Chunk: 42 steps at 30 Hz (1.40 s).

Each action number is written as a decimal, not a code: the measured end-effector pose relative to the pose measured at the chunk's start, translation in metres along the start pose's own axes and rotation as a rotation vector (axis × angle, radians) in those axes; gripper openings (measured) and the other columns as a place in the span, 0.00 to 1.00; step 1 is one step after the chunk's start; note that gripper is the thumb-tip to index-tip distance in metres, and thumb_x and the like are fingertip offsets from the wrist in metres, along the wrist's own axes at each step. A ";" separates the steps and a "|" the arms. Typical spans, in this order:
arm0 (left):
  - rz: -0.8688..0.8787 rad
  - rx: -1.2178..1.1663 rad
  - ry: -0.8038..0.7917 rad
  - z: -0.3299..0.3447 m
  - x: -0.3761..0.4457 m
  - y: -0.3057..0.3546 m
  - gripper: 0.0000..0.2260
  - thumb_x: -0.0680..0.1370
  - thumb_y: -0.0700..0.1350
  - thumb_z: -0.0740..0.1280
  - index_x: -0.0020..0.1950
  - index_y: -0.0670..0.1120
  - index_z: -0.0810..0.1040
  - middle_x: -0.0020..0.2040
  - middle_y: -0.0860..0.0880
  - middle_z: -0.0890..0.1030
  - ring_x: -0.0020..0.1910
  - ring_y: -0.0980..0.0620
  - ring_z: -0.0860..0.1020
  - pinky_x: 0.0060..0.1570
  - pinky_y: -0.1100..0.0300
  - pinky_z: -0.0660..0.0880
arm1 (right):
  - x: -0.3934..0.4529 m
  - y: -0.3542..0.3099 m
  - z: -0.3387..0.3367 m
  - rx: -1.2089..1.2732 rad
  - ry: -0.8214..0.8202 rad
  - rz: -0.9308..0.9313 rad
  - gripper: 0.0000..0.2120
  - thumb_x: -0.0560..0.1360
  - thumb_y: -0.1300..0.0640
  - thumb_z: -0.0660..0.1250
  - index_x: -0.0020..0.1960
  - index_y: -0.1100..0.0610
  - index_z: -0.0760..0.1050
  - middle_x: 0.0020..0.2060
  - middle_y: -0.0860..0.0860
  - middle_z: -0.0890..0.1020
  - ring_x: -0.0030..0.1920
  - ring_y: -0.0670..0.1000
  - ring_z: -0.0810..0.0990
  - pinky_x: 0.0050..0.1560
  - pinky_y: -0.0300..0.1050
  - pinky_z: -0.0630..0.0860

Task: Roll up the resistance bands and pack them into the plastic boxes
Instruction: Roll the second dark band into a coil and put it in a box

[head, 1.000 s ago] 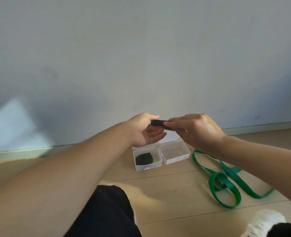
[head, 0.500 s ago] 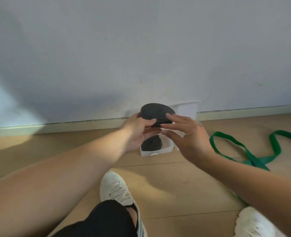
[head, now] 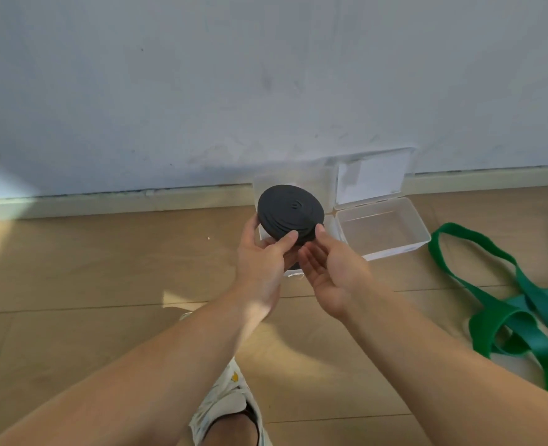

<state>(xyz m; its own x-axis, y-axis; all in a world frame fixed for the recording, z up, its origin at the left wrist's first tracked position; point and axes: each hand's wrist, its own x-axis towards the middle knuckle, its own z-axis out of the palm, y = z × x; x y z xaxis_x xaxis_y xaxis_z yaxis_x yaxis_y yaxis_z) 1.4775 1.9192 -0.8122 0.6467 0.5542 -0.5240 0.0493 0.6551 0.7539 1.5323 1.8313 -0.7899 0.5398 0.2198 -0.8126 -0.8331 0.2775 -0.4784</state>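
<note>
A black resistance band rolled into a flat disc (head: 290, 217) is held above the floor. My left hand (head: 263, 265) grips its near edge, thumb on top. My right hand (head: 330, 272) lies palm up beside it, its thumb touching the disc's right edge. Behind my hands a clear plastic box (head: 382, 228) stands with its lid up against the wall and nothing inside. A second box (head: 266, 188) lies mostly hidden behind the disc and my left hand. A loose green resistance band (head: 520, 313) sprawls on the floor at the right.
A grey wall and pale skirting board (head: 105, 202) run across the back. Wooden floor (head: 89, 275) stretches to the left. My white shoe (head: 227, 403) and knee sit at the bottom centre between my forearms.
The view has tilted down and moved closer. The black roll went from edge-on to showing its flat face, and my right hand has turned palm up under its right edge.
</note>
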 end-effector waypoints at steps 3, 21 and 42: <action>0.005 -0.030 0.051 0.000 0.007 -0.012 0.30 0.78 0.29 0.69 0.77 0.48 0.67 0.62 0.35 0.82 0.57 0.38 0.84 0.42 0.57 0.83 | 0.010 0.007 0.001 -0.048 0.067 -0.021 0.06 0.78 0.59 0.71 0.49 0.63 0.80 0.39 0.56 0.83 0.35 0.50 0.82 0.44 0.41 0.83; -0.030 0.182 0.035 -0.013 0.022 -0.026 0.27 0.78 0.32 0.71 0.73 0.49 0.69 0.57 0.42 0.85 0.49 0.46 0.87 0.43 0.62 0.83 | 0.043 0.008 -0.014 -0.077 -0.032 0.101 0.14 0.73 0.57 0.76 0.55 0.64 0.80 0.49 0.59 0.86 0.41 0.50 0.85 0.40 0.38 0.84; 0.039 0.999 0.137 -0.064 0.048 -0.039 0.15 0.76 0.36 0.69 0.60 0.47 0.86 0.44 0.50 0.87 0.32 0.56 0.80 0.24 0.71 0.67 | 0.065 0.005 -0.026 -0.456 0.176 -0.002 0.10 0.76 0.61 0.74 0.55 0.61 0.77 0.46 0.56 0.84 0.37 0.50 0.86 0.45 0.43 0.85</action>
<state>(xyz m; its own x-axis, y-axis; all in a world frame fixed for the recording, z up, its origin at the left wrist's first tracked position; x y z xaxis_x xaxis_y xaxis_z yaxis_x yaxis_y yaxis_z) 1.4576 1.9534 -0.8921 0.5713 0.6619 -0.4853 0.6857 -0.0600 0.7254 1.5603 1.8223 -0.8537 0.5456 0.0477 -0.8367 -0.8211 -0.1692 -0.5451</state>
